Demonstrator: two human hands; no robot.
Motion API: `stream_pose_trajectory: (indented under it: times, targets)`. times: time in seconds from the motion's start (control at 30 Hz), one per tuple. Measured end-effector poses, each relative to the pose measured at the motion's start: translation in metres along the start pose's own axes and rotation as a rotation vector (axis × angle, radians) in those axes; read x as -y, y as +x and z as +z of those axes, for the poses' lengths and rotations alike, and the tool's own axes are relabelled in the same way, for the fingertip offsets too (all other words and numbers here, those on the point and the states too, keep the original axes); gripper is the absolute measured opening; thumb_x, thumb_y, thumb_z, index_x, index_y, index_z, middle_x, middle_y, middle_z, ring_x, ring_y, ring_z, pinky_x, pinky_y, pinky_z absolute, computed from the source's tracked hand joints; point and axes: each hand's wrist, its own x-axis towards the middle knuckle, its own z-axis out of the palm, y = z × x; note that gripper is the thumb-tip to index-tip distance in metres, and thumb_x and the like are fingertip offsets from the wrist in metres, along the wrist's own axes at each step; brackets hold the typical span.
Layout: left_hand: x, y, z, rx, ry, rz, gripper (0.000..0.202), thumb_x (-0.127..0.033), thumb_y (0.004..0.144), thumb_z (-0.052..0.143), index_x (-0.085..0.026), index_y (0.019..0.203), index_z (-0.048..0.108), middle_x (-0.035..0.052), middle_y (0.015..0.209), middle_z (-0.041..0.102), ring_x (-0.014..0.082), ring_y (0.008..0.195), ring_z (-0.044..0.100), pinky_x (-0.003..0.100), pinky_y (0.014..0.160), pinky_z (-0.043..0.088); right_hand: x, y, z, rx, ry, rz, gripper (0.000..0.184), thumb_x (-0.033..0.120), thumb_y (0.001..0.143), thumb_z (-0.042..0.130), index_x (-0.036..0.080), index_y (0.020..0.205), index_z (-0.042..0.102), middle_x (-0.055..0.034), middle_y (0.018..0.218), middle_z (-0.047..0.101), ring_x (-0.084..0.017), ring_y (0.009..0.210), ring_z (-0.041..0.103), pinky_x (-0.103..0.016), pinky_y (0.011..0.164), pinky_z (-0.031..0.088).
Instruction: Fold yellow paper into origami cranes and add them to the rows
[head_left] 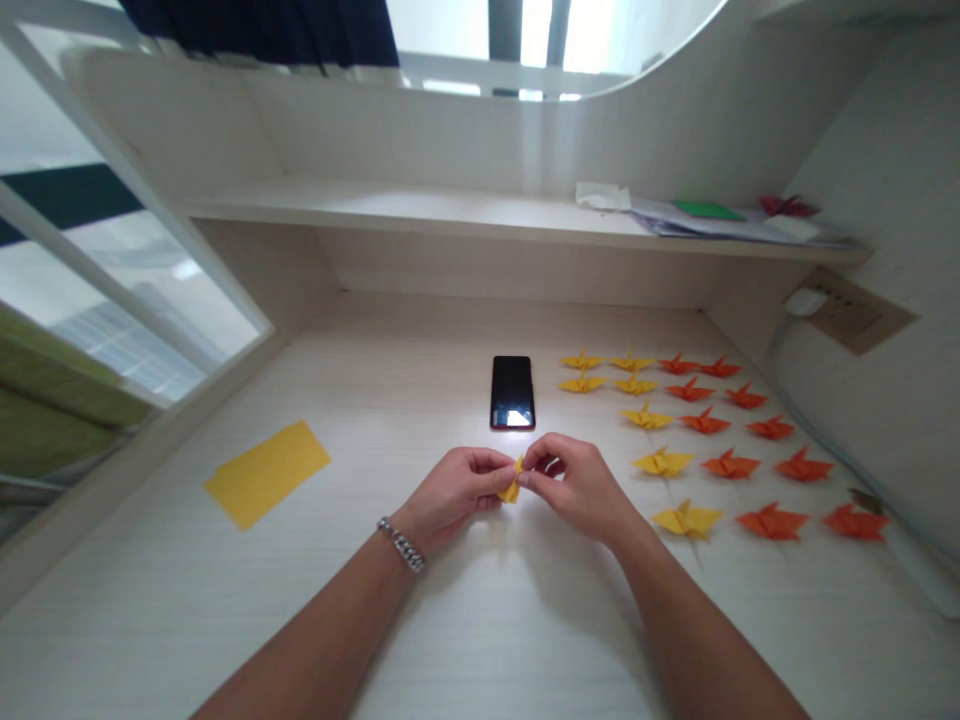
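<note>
Between my two hands, just in front of the phone, is a small folded yellow paper piece (510,493). My left hand (469,488), with a chain bracelet at its wrist, pinches the paper from the left between thumb and fingers. From the right, my right hand (568,484) grips its upper tip between thumb and forefinger. The fingers hide part of the folds. Off to the right stand several finished yellow paper cranes (687,520) and, beside them, orange paper cranes (772,522), set out in rows.
A black phone (512,392) lies beyond my hands. Yellow paper sheets (268,474) rest at the left. A shelf (420,208) with papers (735,222) runs across the back. At the right, a cable (825,430) hangs from a wall socket (855,310).
</note>
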Motion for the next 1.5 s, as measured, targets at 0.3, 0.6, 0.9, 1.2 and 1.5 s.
stream_pose_trajectory:
  times: [0.3, 0.6, 0.9, 1.2, 1.5]
  targets:
    - [-0.001, 0.000, -0.001, -0.015, 0.033, -0.007, 0.022, -0.030, 0.067, 0.078, -0.013, 0.080, 0.073, 0.0063, 0.072, 0.064, 0.0129, 0.065, 0.054, 0.022, 0.055, 0.039, -0.003, -0.001, -0.003, 0.007, -0.075, -0.128, 0.007, 0.017, 0.078, 0.065, 0.022, 0.078, 0.070, -0.0017, 0.076, 0.068, -0.015, 0.069, 0.060, -0.026, 0.062, 0.045]
    - [-0.004, 0.000, 0.000, -0.034, 0.001, 0.047, 0.022, -0.027, 0.065, 0.079, -0.013, 0.081, 0.072, 0.0072, 0.075, 0.066, 0.0146, 0.068, 0.058, 0.024, 0.060, 0.042, -0.003, -0.002, 0.000, -0.029, -0.192, -0.208, 0.010, 0.017, 0.083, 0.057, 0.023, 0.084, 0.066, -0.0034, 0.081, 0.067, -0.017, 0.074, 0.059, -0.028, 0.067, 0.045]
    - [0.001, 0.005, 0.007, -0.151, 0.063, 0.215, 0.021, -0.029, 0.067, 0.077, -0.013, 0.079, 0.071, 0.0069, 0.076, 0.068, 0.0145, 0.067, 0.058, 0.025, 0.063, 0.045, -0.001, -0.005, 0.006, -0.096, -0.293, -0.235, 0.013, 0.020, 0.087, 0.051, 0.022, 0.085, 0.063, -0.0059, 0.081, 0.065, -0.019, 0.078, 0.059, -0.030, 0.071, 0.046]
    - [0.002, 0.004, 0.011, -0.219, 0.138, 0.323, 0.018, -0.027, 0.069, 0.076, -0.014, 0.080, 0.071, 0.0074, 0.080, 0.069, 0.0167, 0.073, 0.060, 0.028, 0.070, 0.048, 0.002, -0.005, 0.010, -0.131, -0.303, -0.224, 0.014, 0.019, 0.087, 0.049, 0.021, 0.084, 0.062, -0.0064, 0.079, 0.064, -0.019, 0.076, 0.058, -0.031, 0.070, 0.045]
    - [0.003, 0.004, 0.010, -0.211, 0.201, 0.378, 0.016, -0.028, 0.076, 0.070, -0.014, 0.083, 0.068, 0.0060, 0.081, 0.066, 0.0159, 0.074, 0.058, 0.028, 0.071, 0.047, 0.004, -0.005, 0.011, -0.158, -0.194, -0.173, 0.012, 0.018, 0.085, 0.052, 0.021, 0.083, 0.063, -0.0046, 0.078, 0.064, -0.018, 0.071, 0.058, -0.029, 0.066, 0.046]
